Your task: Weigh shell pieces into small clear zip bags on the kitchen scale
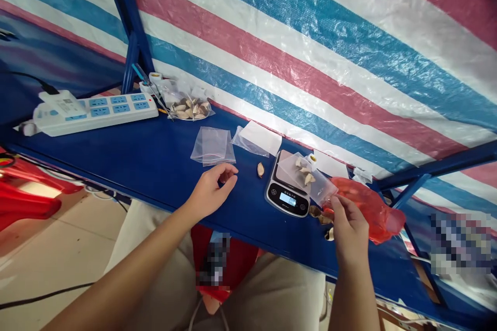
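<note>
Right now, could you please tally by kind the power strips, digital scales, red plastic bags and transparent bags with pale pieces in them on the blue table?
White power strip with blue sockets: 1
Black-and-silver digital scale: 1
Crumpled, see-through red plastic bag: 1
Transparent plastic bags with pale pieces in them: 2
Total: 5

The digits on the scale (282, 186)'s display (288, 199) were too blurred to read fully; right of the scale, the right hand (351, 225) partly hid a red bag (378, 214).
</note>
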`<state>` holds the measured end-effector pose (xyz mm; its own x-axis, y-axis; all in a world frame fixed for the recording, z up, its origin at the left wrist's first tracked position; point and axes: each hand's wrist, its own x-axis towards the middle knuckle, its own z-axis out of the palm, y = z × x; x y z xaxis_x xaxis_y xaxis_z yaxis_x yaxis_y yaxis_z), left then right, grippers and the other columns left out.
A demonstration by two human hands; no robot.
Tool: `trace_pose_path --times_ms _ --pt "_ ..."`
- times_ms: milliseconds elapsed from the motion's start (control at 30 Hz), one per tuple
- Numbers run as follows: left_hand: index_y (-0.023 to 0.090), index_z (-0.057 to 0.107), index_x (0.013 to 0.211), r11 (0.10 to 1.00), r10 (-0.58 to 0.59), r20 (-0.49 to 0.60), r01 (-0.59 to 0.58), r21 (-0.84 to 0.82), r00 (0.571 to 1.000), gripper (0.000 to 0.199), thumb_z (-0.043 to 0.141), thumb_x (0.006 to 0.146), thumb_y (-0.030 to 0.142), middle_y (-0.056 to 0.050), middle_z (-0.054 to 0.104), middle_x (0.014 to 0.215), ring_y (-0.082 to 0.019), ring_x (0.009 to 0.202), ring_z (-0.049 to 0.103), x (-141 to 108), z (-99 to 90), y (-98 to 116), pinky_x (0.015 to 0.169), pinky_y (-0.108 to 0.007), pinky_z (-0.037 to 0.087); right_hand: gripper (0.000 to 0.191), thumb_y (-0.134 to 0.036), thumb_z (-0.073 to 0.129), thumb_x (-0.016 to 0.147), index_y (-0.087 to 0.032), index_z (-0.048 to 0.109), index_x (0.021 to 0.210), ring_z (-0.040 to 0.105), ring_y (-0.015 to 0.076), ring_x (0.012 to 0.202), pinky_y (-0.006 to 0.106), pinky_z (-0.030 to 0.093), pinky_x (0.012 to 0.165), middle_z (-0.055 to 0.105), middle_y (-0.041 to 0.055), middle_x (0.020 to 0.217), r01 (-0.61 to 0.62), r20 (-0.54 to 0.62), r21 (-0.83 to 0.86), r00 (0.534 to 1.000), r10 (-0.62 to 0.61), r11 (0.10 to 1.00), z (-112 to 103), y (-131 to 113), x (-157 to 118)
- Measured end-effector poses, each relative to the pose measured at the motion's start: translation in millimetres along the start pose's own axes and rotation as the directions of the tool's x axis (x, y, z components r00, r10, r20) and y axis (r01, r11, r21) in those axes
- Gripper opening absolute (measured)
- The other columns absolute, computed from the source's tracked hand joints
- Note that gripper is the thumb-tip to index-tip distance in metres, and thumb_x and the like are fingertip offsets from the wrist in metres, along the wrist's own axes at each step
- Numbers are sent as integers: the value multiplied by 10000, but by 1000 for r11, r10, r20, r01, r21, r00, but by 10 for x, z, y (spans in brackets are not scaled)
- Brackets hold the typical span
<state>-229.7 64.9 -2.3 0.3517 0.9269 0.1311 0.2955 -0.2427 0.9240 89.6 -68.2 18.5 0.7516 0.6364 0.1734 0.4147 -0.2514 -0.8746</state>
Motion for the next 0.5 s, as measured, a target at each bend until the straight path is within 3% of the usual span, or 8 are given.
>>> trace_pose_path --times_ms 100,267,367,500 --pt "216 692 1055 999 -23 47 22 23 999 342 561 964 519 -42 696 921 -175 845 638 -14 -22 -19 744 -302 519 540 -637 733 819 -146 761 1041 710 229 698 346 573 658 785 116 925 -24 20 65 1000 23 998 22 -15 -8" --pt "218 703 1024 999 -22 76 19 48 997 345 557 965 525 -36 705 905 -174 816 639 31 -30 24 731 -299 510 542 -679 680 853 -158 790 952 685 228 689 314 516 638 770 108 828 101 19 -152 995 -100 983 52 -47 -29" --pt "214 702 1012 999 -14 83 10 47 996 334 545 974 506 -34 703 899 -171 804 634 8 -23 31 715 -294 495 570 -708 598 924 -176 782 836 621 202 602 294 450 566 710 75 684 137 4 -218 990 -139 966 -33 31 -282" --pt "221 698 1041 999 -8 103 3 46 995 316 510 989 470 -31 700 909 -161 759 612 -9 -22 -6 670 -295 476 567 -704 580 951 -203 693 708 476 158 474 286 360 478 514 -10 517 60 76 -112 996 -51 992 -99 239 -729"
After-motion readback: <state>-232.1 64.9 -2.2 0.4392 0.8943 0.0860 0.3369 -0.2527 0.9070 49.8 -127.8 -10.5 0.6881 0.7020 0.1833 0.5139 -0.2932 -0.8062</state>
